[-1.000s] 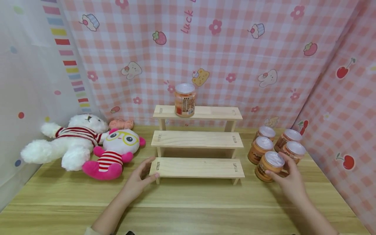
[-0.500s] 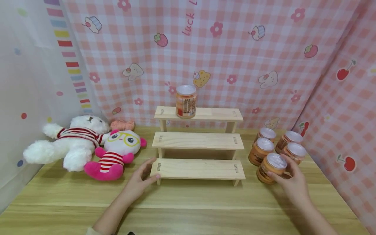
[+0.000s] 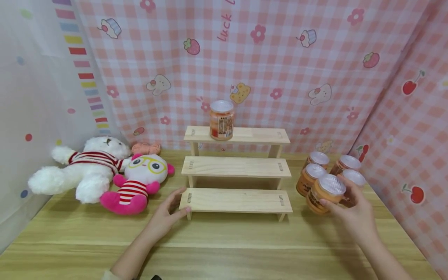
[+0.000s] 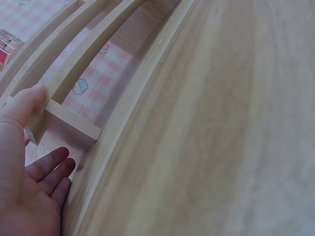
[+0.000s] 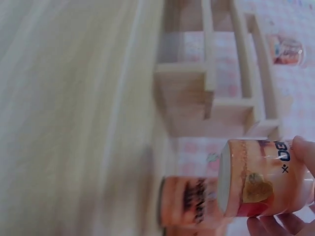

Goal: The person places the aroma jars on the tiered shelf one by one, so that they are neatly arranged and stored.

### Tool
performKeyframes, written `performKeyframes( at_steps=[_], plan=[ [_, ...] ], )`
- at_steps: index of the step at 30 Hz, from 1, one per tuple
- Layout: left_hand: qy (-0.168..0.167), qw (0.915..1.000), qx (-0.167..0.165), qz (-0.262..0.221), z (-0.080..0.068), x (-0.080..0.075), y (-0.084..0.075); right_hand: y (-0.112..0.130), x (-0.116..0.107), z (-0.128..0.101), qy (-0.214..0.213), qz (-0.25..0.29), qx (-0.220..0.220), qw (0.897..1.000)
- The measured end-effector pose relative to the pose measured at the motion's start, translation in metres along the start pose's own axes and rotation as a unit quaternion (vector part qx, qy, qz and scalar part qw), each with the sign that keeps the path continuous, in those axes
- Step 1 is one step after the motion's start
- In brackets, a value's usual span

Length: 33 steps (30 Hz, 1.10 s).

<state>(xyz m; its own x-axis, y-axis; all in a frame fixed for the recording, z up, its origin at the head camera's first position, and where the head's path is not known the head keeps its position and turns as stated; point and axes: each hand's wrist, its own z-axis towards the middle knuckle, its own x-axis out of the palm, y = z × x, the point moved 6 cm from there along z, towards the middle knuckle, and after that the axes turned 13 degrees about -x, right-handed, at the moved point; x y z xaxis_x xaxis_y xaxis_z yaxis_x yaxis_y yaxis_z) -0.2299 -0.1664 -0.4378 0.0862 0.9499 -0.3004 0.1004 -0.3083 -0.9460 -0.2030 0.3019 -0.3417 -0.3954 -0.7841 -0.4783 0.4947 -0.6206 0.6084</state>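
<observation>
I see my right hand (image 3: pixel 353 216) at the lower right of the head view, fingers and thumb curled round an orange jar (image 3: pixel 325 194) with a silvery lid; the jar tilts a little and sits in front of the other jars (image 3: pixel 316 171) clustered at the right edge of the wooden table (image 3: pixel 224 241). In the right wrist view that same jar (image 5: pixel 266 177) fills the lower right of the frame, lying sideways in the picture with my fingertips (image 5: pixel 305 152) on its label, and another jar (image 5: pixel 189 201) shows blurred just beside it. My left hand (image 3: pixel 166 214) lies low and centre-left in the head view, fingers relaxed and straight, thumb touching the left end of the lowest step of the three-step wooden rack (image 3: pixel 236 200); the left wrist view shows the thumb (image 4: pixel 24 105) against the end of that board and the other fingers (image 4: pixel 49 169) flat by the rack's leg, gripping nothing. One more jar (image 3: pixel 221 119) stands upright on the top step, at the middle of the frame. Two plush toys, a white bear (image 3: pixel 80 169) and a pink-and-white doll (image 3: pixel 138 181), lie touching each other at the left, against the curtain.
</observation>
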Motion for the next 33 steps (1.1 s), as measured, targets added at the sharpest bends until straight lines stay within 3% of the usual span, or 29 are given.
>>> performKeyframes(
  at_steps=[8,16,28,33],
  plan=[
    [-0.001,0.9999,0.017,-0.002,0.001,0.001,-0.002,0.026,0.002,0.017,0.017,0.016,-0.010,1.000],
    [-0.001,1.0000,0.010,-0.002,0.001,-0.001,0.001,0.051,0.006,0.039,0.025,0.014,-0.015,0.999],
    [0.004,1.0000,0.002,0.002,0.000,-0.001,0.000,0.090,0.026,0.081,0.035,0.074,-0.054,0.995],
    [0.006,1.0000,-0.001,0.001,0.000,0.000,0.000,0.102,0.038,0.098,0.040,0.102,-0.045,0.993]
  ],
)
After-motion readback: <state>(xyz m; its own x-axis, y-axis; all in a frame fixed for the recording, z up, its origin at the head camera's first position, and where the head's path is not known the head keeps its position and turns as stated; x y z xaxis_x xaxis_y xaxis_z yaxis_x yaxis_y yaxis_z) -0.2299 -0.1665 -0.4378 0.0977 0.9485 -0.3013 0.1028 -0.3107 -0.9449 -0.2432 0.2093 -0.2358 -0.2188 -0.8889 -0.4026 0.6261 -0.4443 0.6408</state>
